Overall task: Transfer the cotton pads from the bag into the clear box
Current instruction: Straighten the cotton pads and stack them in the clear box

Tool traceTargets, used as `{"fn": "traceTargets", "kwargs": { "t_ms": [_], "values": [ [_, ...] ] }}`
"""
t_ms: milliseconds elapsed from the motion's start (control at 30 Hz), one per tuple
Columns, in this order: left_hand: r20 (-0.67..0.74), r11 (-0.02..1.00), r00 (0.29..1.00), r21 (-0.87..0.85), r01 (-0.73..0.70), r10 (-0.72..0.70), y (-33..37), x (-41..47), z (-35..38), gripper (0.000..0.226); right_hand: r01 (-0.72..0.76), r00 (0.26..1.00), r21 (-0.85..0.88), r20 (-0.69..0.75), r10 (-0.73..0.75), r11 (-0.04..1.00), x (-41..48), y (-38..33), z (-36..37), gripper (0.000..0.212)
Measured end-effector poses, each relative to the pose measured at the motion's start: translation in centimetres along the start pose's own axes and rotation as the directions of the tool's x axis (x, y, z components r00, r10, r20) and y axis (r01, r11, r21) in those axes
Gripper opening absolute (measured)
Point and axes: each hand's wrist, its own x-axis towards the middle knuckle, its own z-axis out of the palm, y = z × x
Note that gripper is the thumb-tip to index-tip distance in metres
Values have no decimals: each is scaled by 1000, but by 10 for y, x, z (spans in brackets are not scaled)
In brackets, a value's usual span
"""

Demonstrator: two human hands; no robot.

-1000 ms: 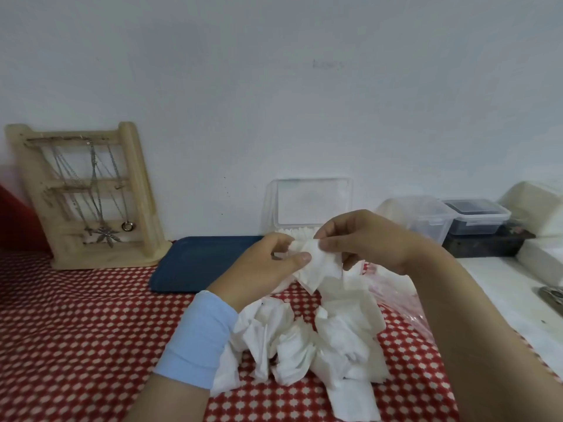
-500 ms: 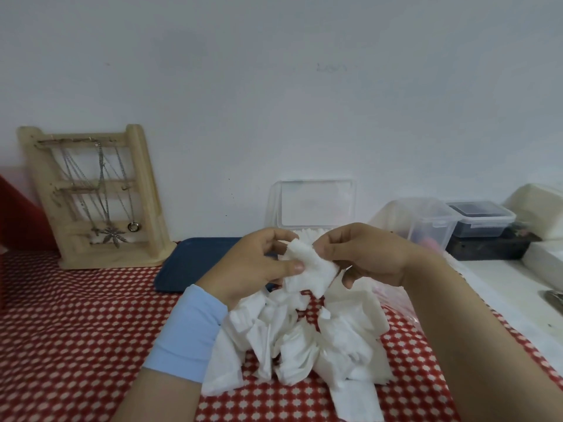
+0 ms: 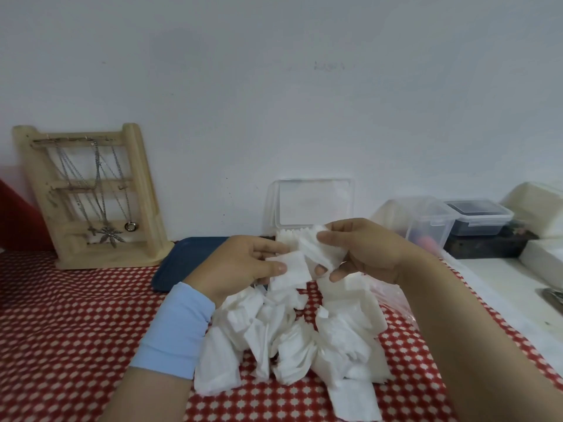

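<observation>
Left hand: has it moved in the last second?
Yes. Against the clear box, the left hand has drawn slightly left, away from the right hand, pinching a cotton pad.

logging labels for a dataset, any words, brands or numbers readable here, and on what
No text here can be read.
faint wall mark: may be writing, too blurred to read.
clear box: no print shows on its raised lid.
</observation>
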Motion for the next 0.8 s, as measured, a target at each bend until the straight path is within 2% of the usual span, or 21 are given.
{"fn": "traceTargets", "kwargs": {
  "t_ms": [167, 333, 500, 667, 800],
  "values": [
    [-187, 965, 980, -263, 19, -70, -2, 4, -2, 12, 6, 1000, 242, -5, -5, 970, 1, -5, 2, 37],
    [-222, 942, 969, -335, 33, -113, 1, 6, 11, 9, 37, 994, 192, -111, -16, 981, 5, -3, 6, 21],
    [-247, 937, 964, -350, 5, -98, 1, 7, 21, 15, 80, 982, 164, -184, -49, 983, 10, 0, 10, 26],
    [-149, 848, 981, -530, 29, -127, 7, 3, 28, 12, 84, 955, 84, -290, -56, 993, 12, 4, 18, 26],
    [-164, 817, 977, -577, 16, -136, 5, 5, 29, 15, 138, 928, 18, -352, -123, 990, 6, -6, 18, 33]
  ]
}}
